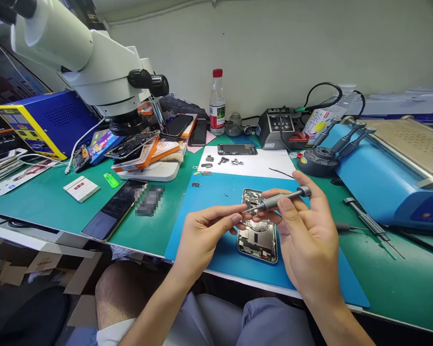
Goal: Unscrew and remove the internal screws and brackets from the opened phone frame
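Observation:
A grey screwdriver (273, 202) is held in the air, its tip pointing left. My right hand (308, 230) has its fingers around the handle, with the thumb on the shaft and the end cap near the index finger. At the tip, my left hand (211, 230) is pinched, thumb against fingers; whether it grips the tip or something tiny is too small to tell. Below both hands lies an opened phone (257, 240), its inner parts showing, on a blue mat (209, 250). Part of the phone's upper half is hidden by my fingers.
Small metal parts (223, 160) and a phone screen (237, 149) lie on white paper (267, 166) behind the mat. A microscope (108, 72) overhangs stacked phones at the left. A screwdriver stand (319, 158) and blue machine (389, 178) are at the right.

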The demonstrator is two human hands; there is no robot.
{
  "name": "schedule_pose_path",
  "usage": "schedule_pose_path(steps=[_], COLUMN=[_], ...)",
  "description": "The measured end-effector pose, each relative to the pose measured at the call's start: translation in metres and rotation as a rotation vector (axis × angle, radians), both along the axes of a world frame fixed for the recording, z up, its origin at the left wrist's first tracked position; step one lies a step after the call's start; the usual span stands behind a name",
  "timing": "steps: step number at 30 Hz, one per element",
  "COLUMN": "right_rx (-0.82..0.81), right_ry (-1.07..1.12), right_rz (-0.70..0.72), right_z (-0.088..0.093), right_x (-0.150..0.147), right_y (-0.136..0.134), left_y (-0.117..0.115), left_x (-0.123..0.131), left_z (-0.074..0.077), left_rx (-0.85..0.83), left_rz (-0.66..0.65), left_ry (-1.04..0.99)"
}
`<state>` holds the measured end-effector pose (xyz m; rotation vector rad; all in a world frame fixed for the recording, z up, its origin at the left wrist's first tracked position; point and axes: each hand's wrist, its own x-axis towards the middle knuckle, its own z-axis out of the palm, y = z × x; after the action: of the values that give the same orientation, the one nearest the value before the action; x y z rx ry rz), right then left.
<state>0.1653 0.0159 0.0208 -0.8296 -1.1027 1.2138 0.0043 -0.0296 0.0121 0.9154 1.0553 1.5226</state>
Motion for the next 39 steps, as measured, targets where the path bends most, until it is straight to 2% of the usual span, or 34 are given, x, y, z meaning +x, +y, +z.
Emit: schedule_pose_path(steps=[8, 23, 34, 39], right_rx=[-0.015, -0.052, -0.103, -0.111], right_ry=[-0.002, -0.022, 0.029, 0.02], right_rz=[0.023, 0.055, 0.06, 0.062], right_z=[0.0012, 0.0028, 0.0053, 0.0056], right_x=[-0.0021, -0.0051, -0.0047, -0.0045], right_y=[0.0002, 0.0003, 0.0018, 0.0031], left_y=[-0.0015, -0.0058, -0.0066, -0.0065], left_x=[-0.0014, -0.0021, -0.0004, -0.0014], left_z=[0.0006, 0.0005, 0.0019, 0.0003], left_rx=[0.007, -0.015, 0.023, 0.001], left_rz=[-0.053, -0.011, -0.034, -0.013], left_ry=[-0.02, 0.031, -0.035, -0.002])
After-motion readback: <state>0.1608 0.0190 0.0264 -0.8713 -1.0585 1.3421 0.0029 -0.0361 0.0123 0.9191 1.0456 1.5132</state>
